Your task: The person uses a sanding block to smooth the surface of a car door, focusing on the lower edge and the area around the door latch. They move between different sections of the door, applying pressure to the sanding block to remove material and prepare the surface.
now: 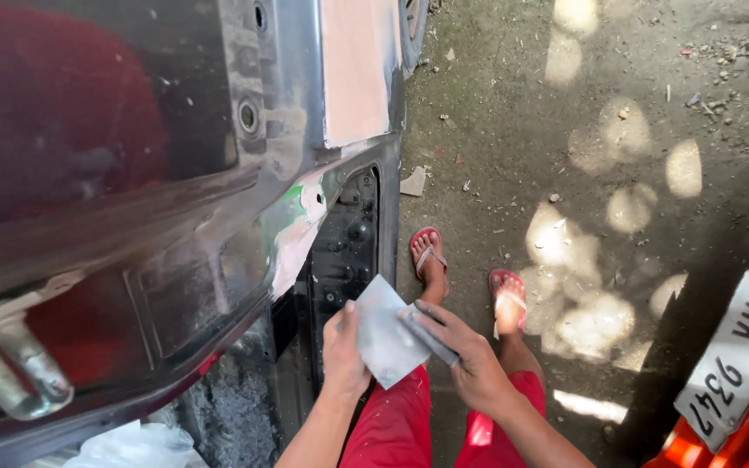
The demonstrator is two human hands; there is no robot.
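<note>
I see my left hand [342, 347] pinching the grey rectangular sandpaper sheet [385, 338] below the dark car body panel [175, 217] while my right hand [461, 347] folds its edge; I judge a loose grip could drop it onto the dirt floor [565, 130].

Head-worn view; steeply downward; close

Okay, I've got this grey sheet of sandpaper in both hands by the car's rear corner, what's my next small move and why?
Probably fold the sandpaper sheet in half. The left hand pinches one edge, the right hand already presses a fold along the other, and it hangs flat and loose beside the filler patch, which looks unevenly smoothed.
</note>
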